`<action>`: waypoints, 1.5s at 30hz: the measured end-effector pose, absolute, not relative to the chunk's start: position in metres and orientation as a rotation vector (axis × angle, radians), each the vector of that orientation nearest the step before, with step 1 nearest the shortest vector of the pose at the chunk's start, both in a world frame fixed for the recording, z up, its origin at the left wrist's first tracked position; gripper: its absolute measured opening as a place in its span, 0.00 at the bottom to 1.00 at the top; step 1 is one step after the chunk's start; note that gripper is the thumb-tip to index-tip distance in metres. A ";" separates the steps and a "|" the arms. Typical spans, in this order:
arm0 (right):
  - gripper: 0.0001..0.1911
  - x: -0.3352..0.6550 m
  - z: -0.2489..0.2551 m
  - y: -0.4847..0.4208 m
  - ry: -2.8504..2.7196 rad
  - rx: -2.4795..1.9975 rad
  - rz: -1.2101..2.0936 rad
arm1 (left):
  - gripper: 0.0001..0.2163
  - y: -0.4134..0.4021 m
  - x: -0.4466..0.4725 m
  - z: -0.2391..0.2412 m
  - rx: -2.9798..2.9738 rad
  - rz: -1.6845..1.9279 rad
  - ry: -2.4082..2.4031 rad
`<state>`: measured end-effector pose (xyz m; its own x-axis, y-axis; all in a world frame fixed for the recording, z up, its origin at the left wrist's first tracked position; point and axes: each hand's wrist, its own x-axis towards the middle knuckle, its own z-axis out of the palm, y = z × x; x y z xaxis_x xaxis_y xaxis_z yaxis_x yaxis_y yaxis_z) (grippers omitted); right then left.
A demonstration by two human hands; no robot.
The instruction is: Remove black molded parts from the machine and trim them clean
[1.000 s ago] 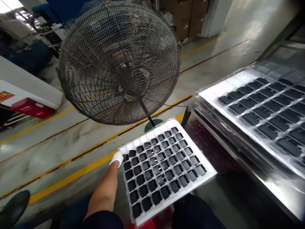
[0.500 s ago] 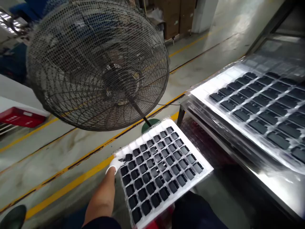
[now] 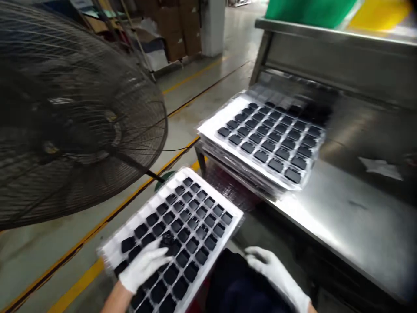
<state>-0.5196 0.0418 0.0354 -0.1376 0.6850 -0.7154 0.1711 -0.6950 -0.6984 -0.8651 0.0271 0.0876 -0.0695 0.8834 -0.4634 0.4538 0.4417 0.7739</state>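
A white plastic tray [image 3: 137,226] with rows of small black parts rests low in front of me, on my lap. My left hand [image 3: 145,265], in a white glove, lies on top of the tray with its fingertips at one black part [image 3: 167,240] near the middle. My right hand [image 3: 272,269], also gloved, is off the tray's right corner, fingers stretched out toward the tray's edge and holding nothing that I can see.
A stack of similar trays [image 3: 208,128] filled with black parts sits on the steel table [image 3: 352,213] at right. A large mesh-guarded floor fan [image 3: 65,121] stands close on the left. Yellow floor lines [image 3: 78,284] and cardboard boxes [image 3: 177,32] lie beyond.
My view swung right and the fan slid left. My left hand moved from the tray's left edge onto its top. My right hand came into view.
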 end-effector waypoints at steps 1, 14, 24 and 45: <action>0.19 -0.527 0.044 0.044 -0.963 -1.654 1.962 | 0.11 0.036 -0.840 0.077 1.135 0.550 1.579; 0.34 -0.421 0.155 0.033 -1.353 -1.398 1.357 | 0.16 0.058 -0.594 0.125 0.382 0.718 0.504; 0.57 -0.349 0.154 0.020 -1.232 -1.114 1.522 | 0.12 0.011 -0.482 0.149 0.007 0.776 0.405; 0.33 -0.411 -0.047 -0.018 -2.000 -1.605 1.673 | 0.10 -0.079 -0.804 0.081 0.218 0.896 2.097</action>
